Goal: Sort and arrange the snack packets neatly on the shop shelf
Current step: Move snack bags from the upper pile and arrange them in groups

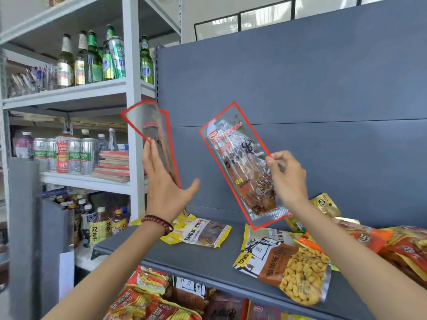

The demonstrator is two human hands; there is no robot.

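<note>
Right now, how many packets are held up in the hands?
2. The blurred left packet rests against the left hand; the right packet is pinched by the right hand. More could hide behind either.

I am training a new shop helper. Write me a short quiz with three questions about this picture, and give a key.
1. True or false: the right hand pinches a clear packet by its edge.
2. Which lies flat on the grey shelf? A) yellow bag B) beer bottle C) stack of books
3. Fill in: the left hand has a bead ___ on its wrist.
Key: 1 true; 2 A; 3 bracelet.
</note>
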